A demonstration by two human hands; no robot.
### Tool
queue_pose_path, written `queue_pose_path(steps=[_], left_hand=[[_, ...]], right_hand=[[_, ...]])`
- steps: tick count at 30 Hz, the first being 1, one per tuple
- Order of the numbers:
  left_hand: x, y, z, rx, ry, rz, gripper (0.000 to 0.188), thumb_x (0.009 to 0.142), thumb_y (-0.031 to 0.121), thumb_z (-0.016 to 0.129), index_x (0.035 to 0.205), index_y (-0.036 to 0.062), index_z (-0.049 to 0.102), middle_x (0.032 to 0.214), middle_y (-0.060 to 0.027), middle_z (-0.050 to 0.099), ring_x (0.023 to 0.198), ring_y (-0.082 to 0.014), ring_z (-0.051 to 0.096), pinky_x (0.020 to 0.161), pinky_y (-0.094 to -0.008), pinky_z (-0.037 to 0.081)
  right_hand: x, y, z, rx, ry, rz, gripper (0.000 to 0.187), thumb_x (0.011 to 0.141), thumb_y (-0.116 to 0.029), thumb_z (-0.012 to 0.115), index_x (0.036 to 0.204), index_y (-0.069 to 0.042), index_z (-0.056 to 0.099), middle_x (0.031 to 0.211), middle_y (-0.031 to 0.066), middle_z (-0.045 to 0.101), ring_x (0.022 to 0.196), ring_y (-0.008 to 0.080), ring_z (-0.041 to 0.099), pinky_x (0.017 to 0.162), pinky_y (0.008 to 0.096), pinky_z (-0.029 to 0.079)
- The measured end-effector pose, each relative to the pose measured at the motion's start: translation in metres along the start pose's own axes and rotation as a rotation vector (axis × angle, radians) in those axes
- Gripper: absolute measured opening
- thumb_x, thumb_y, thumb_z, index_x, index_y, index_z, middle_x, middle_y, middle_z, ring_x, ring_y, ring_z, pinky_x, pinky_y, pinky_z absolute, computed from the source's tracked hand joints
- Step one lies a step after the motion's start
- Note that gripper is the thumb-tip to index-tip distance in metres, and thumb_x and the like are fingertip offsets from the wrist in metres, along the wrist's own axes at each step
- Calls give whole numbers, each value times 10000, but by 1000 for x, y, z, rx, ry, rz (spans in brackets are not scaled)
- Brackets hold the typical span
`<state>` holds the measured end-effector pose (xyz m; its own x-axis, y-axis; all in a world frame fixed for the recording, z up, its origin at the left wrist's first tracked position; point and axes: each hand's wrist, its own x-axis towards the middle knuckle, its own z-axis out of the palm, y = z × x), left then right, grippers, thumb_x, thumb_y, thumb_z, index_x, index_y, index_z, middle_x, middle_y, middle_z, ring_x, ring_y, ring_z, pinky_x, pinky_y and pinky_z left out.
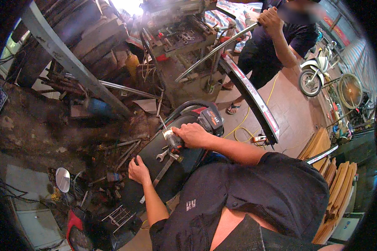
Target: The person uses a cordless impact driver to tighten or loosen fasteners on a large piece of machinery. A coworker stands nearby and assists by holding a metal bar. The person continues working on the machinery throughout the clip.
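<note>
My right hand (194, 136) is closed round the grip of a cordless drill (175, 143). A thin silver bit points away from its pale front end, and the black and red battery (210, 119) shows beyond my knuckles. Under the drill lies a dark, flat-topped surface (136, 194). On it are an open-ended wrench (161, 156) and a long flat metal strip (160, 175), with a small brass-coloured piece (179, 159) by the strip's upper end. My left hand (138, 170) rests at this surface's left edge, fingers loosely bent and apart, with nothing visible in it.
Ahead, a bulky metal machine (188, 88) carries a tray of small parts. Another person's hand (271, 21) grips a long metal bar (218, 51). A long black channel (251, 96) slants nearby. A yellow cable (243, 129) crosses the floor; wooden boards (339, 188) stand right; a mirror (63, 180) is left.
</note>
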<state>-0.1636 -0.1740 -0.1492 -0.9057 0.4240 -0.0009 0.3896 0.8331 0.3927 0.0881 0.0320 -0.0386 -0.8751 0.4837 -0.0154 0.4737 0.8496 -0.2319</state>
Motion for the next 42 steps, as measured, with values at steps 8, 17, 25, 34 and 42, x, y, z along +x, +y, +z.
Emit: queue_pose_path(steps=[8, 17, 25, 34, 42], left_hand=[[-2, 3, -3, -2, 6, 4, 520, 1042, 552, 557, 1289, 124, 719, 1385, -80, 681, 1314, -314, 577, 1118, -535, 353], [-2, 2, -2, -2, 31, 32, 530, 1039, 563, 550, 1284, 124, 720, 1367, -86, 690, 1290, -319, 595, 1080, -538, 391], [-1, 1, 0, 7, 42, 34, 525, 1036, 559, 554, 1280, 126, 723, 1350, -93, 700, 1272, -319, 609, 1063, -529, 405], [0, 0, 2, 43, 41, 24, 530, 1035, 570, 548, 1271, 131, 728, 1339, -80, 707, 1265, -316, 613, 1055, -524, 413], [-2, -6, -5, 24, 13, 32, 531, 1029, 575, 554, 1272, 136, 729, 1332, -77, 711, 1256, -313, 617, 1053, -522, 412]], right_hand=[[-2, 0, -2, -10, 18, -6, 563, 891, -194, 688, 1433, -127, 550, 966, 162, 706, 860, 363, 727, 716, 490, 581], [-1, 0, 4, 6, -20, 42, 727, 801, -159, 745, 1489, -132, 512, 1023, 155, 687, 913, 370, 709, 767, 487, 566], [0, -2, -4, 17, -48, 57, 733, 794, -168, 758, 1486, -128, 520, 1018, 157, 689, 893, 370, 711, 757, 489, 568], [0, -3, -4, 14, -58, 66, 723, 785, -149, 756, 1471, -123, 530, 1032, 154, 690, 937, 363, 710, 781, 483, 566], [-5, -5, 3, 16, 1, 20, 580, 894, -207, 680, 1453, -124, 550, 1003, 173, 720, 895, 369, 733, 745, 499, 590]])
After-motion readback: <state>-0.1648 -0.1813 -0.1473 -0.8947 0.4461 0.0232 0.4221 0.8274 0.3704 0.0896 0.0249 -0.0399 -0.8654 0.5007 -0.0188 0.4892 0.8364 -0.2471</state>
